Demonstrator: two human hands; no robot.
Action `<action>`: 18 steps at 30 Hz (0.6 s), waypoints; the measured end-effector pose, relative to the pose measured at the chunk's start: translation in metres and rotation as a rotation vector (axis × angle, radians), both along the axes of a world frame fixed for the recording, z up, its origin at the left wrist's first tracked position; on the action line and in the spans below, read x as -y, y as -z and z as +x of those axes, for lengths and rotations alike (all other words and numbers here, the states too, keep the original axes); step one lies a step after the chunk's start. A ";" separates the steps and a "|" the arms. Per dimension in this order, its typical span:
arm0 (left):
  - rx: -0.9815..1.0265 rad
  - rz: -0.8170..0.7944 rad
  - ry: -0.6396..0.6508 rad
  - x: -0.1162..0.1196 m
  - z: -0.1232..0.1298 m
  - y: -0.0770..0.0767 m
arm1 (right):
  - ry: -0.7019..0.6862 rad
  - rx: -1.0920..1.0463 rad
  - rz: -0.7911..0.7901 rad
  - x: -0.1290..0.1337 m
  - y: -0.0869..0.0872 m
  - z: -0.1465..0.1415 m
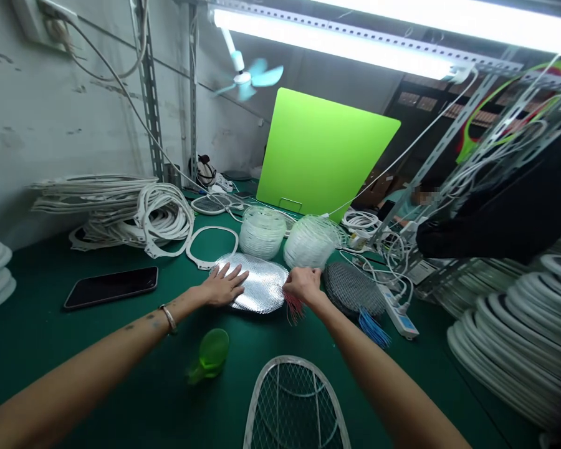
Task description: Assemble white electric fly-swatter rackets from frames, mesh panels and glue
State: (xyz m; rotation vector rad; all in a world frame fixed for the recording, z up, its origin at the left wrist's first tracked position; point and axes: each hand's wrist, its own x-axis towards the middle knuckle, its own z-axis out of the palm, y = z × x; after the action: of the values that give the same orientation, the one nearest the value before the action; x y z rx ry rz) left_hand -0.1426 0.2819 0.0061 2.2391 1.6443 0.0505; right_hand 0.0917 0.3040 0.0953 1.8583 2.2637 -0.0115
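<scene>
My left hand [225, 285] lies flat with spread fingers on a stack of shiny silver mesh sheets [266, 287]. At the stack's right edge, my right hand [303, 284] has its fingers pinched together; what is between them is hidden. A bundle of thin red wires [294, 307] hangs just below those fingers. Nearer to me lies an oval white frame with mesh [297, 405], partly cut off by the lower picture edge. A green translucent piece [214, 350], somewhat blurred, rests between my forearms.
Dark mesh sheets [353, 288] with blue wires [374, 327] lie right, beside a power strip [399, 315]. Behind stand two stacks of pale translucent rings [262, 234] and a green board [327, 149]. White frames [163, 218] and a phone [112, 287] are left; more rings [509, 337] pile right.
</scene>
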 end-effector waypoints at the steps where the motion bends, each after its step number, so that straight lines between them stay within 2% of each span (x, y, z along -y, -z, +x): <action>1: -0.002 -0.003 0.006 0.001 -0.002 0.002 | -0.008 0.023 -0.018 -0.002 0.000 0.000; 6: -0.011 -0.012 0.003 0.001 -0.003 0.002 | -0.075 0.073 -0.051 -0.005 -0.003 -0.005; 11: -0.008 0.002 -0.011 0.000 0.001 0.006 | -0.103 0.024 -0.094 0.001 0.004 -0.021; 14: 0.004 0.029 -0.004 0.000 0.000 0.007 | -0.049 -0.057 -0.129 -0.003 0.003 -0.027; 18: 0.045 0.132 0.015 0.006 -0.004 -0.004 | 0.088 -0.258 -0.175 -0.023 -0.015 -0.017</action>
State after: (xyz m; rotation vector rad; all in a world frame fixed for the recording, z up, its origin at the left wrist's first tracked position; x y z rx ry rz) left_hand -0.1467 0.2757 0.0101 2.3288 1.6439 0.2098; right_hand 0.0750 0.3266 0.1102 1.9561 2.2514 -0.4730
